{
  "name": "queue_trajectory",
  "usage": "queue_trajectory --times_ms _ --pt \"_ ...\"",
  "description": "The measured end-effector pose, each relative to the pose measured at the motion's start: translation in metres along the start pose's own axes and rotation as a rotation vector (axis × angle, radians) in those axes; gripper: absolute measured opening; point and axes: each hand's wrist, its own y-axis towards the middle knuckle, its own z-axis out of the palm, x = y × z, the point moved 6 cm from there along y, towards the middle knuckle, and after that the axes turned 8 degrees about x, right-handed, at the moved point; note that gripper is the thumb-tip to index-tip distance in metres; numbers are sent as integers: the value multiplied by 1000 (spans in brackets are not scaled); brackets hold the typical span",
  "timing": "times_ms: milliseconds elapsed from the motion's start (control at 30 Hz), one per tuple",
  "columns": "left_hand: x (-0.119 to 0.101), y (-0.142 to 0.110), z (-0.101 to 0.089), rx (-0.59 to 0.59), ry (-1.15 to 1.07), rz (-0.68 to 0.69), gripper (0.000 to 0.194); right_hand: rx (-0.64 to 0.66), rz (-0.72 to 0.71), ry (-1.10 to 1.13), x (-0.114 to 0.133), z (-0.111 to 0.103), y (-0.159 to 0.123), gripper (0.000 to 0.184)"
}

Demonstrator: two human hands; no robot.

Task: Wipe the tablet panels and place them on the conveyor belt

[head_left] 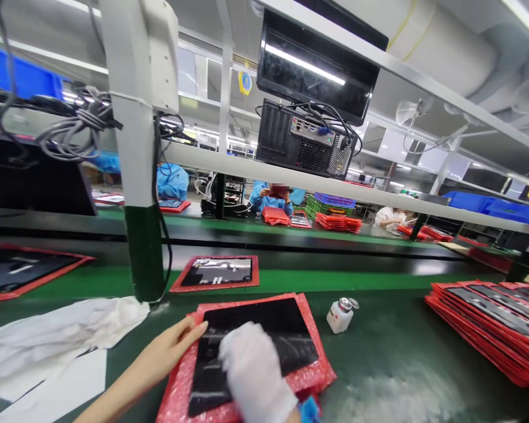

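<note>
A flat black glossy screen panel [291, 341] lies on red bubble-wrap bags [176, 388] right in front of me. My left hand [183, 338], bare, pinches the panel's far left corner, its thumb on top and its fingers at the edge by the wrap. Covered in white, either a glove or a cloth, my right hand [255, 373] rests over the middle of the panel. It is blurred, and its fingers cannot be made out. To the right of the panel stands a small white bottle [340, 316] with a metal top and a raised lid.
A tall stack of panels in red bags [489, 329] stands at the right. White cloth [66, 329] lies at left beside a post [143, 247]. More bagged panels [220, 272] lie on the green strip. A shelf beam [300, 179] crosses ahead; people work beyond.
</note>
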Motion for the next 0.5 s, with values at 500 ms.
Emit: queue_trajectory --times_ms 500 --pt "-68 -17 39 -176 -725 84 54 43 39 360 -7 -44 43 20"
